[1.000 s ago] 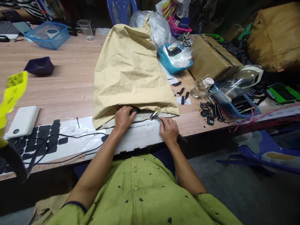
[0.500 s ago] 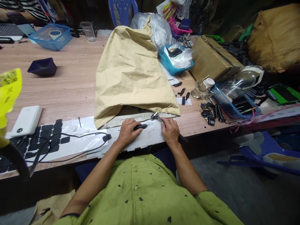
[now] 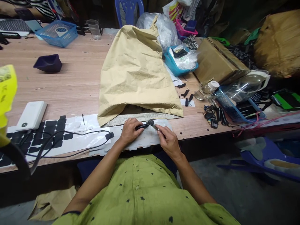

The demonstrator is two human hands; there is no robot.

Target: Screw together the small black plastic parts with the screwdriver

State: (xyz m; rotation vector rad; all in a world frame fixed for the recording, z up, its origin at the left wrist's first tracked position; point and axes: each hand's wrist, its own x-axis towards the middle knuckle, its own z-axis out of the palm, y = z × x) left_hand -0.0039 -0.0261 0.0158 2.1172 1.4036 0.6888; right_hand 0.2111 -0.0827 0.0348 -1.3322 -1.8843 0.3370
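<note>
My left hand (image 3: 130, 131) rests on the white board (image 3: 140, 139) at the table's front edge. Its fingers are closed around a small, slim black piece (image 3: 140, 127), whose exact kind I cannot make out. My right hand (image 3: 169, 140) grips a hammer (image 3: 154, 127) by its shaft. The hammer's metal head is at the right end of the black piece; whether they touch is unclear. Just beyond both hands, a large tan paper bag (image 3: 138, 72) lies with its mouth towards me.
A white power bank (image 3: 32, 115) and a looped black cable (image 3: 77, 135) lie at left. Several black pieces (image 3: 187, 101), a clear bottle (image 3: 206, 90) and a blue basket (image 3: 243, 109) are at right. A dark purple tray (image 3: 48, 64) stands further back.
The hammer head has come down and left onto the end of the black piece, my right hand tilting with it. My left hand keeps its hold. The whole view has shifted slightly.
</note>
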